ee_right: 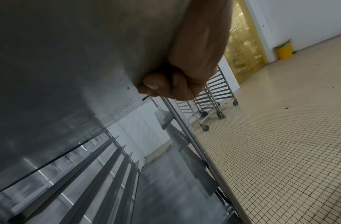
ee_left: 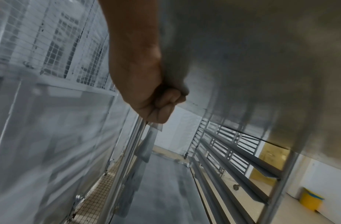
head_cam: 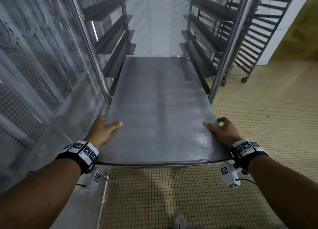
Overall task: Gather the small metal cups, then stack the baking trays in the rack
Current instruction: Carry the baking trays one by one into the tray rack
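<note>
Head view: I've got the tray (head_cam: 160, 111) part-way into the rack (head_cam: 228, 44), far end between the side rails, near end sticking out. Left hand (head_cam: 105, 130) and right hand (head_cam: 222, 132) each clamp a near corner. Cups not in sight. Stacking step; next push level and straight along rails.
</note>
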### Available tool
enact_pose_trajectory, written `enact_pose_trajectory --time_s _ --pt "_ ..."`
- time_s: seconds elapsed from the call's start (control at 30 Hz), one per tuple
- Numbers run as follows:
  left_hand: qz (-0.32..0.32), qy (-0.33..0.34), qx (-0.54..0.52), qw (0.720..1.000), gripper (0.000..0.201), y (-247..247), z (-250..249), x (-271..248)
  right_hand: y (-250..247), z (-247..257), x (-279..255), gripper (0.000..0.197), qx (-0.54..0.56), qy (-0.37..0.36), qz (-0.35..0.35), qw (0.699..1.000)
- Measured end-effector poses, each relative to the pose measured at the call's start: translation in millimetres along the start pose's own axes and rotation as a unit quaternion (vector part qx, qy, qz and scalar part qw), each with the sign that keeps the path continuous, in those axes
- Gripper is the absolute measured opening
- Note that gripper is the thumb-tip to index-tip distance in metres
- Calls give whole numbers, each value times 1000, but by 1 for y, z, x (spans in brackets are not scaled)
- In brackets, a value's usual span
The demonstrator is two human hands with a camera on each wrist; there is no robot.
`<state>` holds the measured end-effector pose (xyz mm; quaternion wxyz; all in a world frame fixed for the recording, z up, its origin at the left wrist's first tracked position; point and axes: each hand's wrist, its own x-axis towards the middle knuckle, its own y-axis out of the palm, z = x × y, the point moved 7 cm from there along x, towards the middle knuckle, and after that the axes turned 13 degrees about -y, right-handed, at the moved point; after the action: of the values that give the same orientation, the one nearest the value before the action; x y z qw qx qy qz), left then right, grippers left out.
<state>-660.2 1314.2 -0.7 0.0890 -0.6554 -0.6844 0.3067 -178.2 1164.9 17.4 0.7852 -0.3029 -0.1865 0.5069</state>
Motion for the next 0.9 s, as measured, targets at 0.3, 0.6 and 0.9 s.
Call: enact_pose_trajectory --time_s 0.3,0.6,0.9 --pt "70 6 -7 997 73 3 -9 21 5 3 25 71 -13 -1 36 999" --pt "88 54 201 974 124 4 -34 -40 -3 47 -23 81 -208 -67 102 971" --pt "129 124 416 892 141 23 -21 -103 53 93 -108 104 -319 -236 163 903"
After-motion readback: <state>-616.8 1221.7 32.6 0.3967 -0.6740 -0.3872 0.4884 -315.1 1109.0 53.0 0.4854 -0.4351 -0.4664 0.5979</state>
